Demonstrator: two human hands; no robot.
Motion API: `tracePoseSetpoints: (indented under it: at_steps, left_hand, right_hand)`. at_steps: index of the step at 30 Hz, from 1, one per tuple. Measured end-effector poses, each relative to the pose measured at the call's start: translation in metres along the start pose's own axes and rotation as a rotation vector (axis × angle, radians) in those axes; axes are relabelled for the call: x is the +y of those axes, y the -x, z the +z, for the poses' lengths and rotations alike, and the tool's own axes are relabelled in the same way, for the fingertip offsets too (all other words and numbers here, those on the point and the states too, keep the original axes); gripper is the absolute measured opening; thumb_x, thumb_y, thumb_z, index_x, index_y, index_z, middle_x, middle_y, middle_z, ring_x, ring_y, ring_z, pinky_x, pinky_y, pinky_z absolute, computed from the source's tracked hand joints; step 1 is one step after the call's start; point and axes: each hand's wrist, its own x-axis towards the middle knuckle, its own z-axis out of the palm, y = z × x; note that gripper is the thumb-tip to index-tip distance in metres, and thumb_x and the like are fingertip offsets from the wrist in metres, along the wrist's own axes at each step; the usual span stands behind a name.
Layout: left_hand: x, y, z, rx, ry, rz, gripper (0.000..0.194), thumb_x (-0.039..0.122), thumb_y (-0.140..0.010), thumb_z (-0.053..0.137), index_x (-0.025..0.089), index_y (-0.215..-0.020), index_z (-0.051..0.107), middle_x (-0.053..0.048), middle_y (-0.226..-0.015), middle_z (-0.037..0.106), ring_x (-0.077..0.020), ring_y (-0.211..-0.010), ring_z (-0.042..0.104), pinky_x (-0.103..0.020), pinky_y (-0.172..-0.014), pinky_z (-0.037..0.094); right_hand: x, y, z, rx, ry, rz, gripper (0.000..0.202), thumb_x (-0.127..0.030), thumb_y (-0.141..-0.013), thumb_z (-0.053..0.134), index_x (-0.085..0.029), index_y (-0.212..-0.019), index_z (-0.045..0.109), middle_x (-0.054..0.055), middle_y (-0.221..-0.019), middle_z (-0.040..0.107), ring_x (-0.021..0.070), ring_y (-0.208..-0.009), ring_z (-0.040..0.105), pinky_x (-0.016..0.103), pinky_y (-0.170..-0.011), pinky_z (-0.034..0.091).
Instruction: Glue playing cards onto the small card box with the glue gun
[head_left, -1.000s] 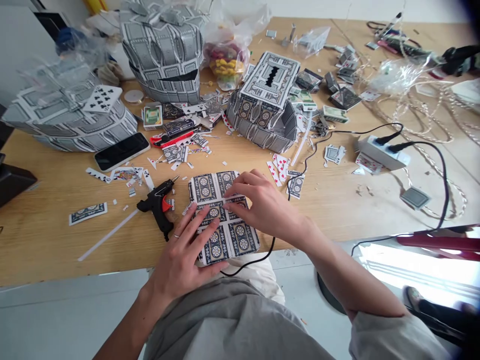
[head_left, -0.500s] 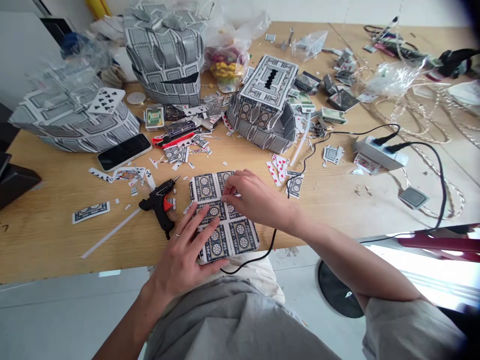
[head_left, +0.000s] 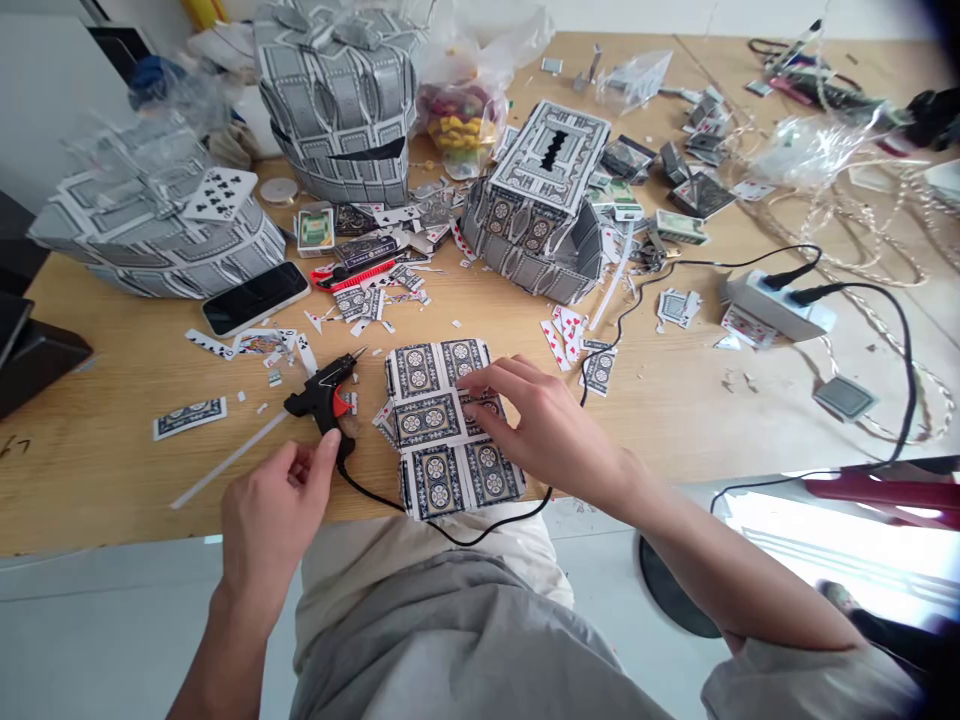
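Note:
A panel of patterned playing cards [head_left: 427, 420] lies flat at the table's front, its cards face down and edged in white. My right hand [head_left: 551, 425] is over its right side, thumb and forefinger slightly apart with nothing visible between them. The fingertips rest on or just above the cards; I cannot tell which. To the left lies a black hot glue gun [head_left: 322, 395] with an orange trigger, nozzle pointing up and right. My left hand [head_left: 274, 500] is at the handle's lower end, fingers curled, thumb reaching to the handle. Its cable [head_left: 457, 543] curves below the panel.
Woven card baskets [head_left: 337, 130] stand at the back left. A card box [head_left: 551, 160] sits in a tray behind the panel. A phone [head_left: 255, 298], red cutter [head_left: 360, 277], card scraps [head_left: 360, 303] and power strip [head_left: 780, 300] lie around. Loose cord [head_left: 877, 235] spreads at right.
My left hand has left the card panel and moved left to the glue gun's handle. My right hand has shifted slightly right and its finger pinch has opened. The view has moved a little.

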Motion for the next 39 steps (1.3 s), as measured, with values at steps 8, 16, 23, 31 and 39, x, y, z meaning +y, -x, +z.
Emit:
tracePoseSetpoints:
  at_steps: [8, 16, 23, 31, 39]
  left_hand:
    - [0.008, -0.024, 0.007, -0.167, 0.221, -0.284, 0.039, 0.063, -0.08, 0.074, 0.026, -0.09, 0.07, -0.001, -0.061, 0.07, -0.0275, -0.061, 0.068, -0.035, -0.062, 0.045]
    - [-0.002, 0.0, -0.002, -0.026, 1.175, -0.32, 0.041, 0.041, -0.069, 0.091, 0.021, -0.099, 0.071, -0.002, -0.087, 0.08, -0.024, -0.081, 0.077, -0.038, -0.077, 0.064]
    - [-0.015, 0.018, -0.022, -0.114, 1.363, -0.203, 0.042, 0.029, -0.063, 0.098, 0.025, -0.099, 0.076, 0.001, -0.072, 0.069, -0.0127, -0.061, 0.058, -0.024, -0.055, 0.052]
    - [-0.028, 0.045, -0.031, -0.325, 1.188, -0.112, 0.046, 0.04, -0.076, 0.094, 0.024, -0.111, 0.07, -0.008, -0.087, 0.079, -0.022, -0.063, 0.071, -0.038, -0.061, 0.062]
    - [0.023, 0.087, -0.025, -0.081, 0.94, 0.038, 0.035, 0.041, -0.091, 0.085, 0.025, -0.109, 0.059, -0.004, -0.09, 0.08, -0.0178, -0.059, 0.07, -0.03, -0.055, 0.059]
  right_hand:
    - [-0.009, -0.014, -0.003, 0.008, -0.275, 0.008, 0.03, -0.004, -0.097, 0.065, -0.019, -0.121, 0.075, 0.004, -0.104, 0.083, 0.0181, -0.098, 0.078, 0.032, -0.092, 0.059]
    - [-0.018, -0.021, -0.001, -0.018, -0.426, -0.067, 0.024, -0.006, -0.101, 0.058, -0.019, -0.117, 0.069, 0.004, -0.112, 0.082, 0.0155, -0.103, 0.078, 0.029, -0.093, 0.06]
    - [-0.006, -0.035, -0.004, -0.224, -0.33, -0.295, 0.047, 0.004, -0.096, 0.045, -0.019, -0.123, 0.077, 0.007, -0.126, 0.081, 0.0188, -0.121, 0.072, 0.036, -0.109, 0.054]
    - [0.005, -0.087, -0.005, -0.486, -0.567, -0.32, 0.021, -0.006, -0.094, 0.062, -0.014, -0.099, 0.082, 0.006, -0.101, 0.083, 0.0136, -0.089, 0.073, 0.025, -0.083, 0.053]
    - [-0.003, -0.138, -0.003, -0.706, -0.664, -0.313, 0.011, -0.02, -0.09, 0.082, -0.014, -0.085, 0.075, 0.0, -0.079, 0.076, 0.0134, -0.077, 0.069, 0.025, -0.073, 0.05]
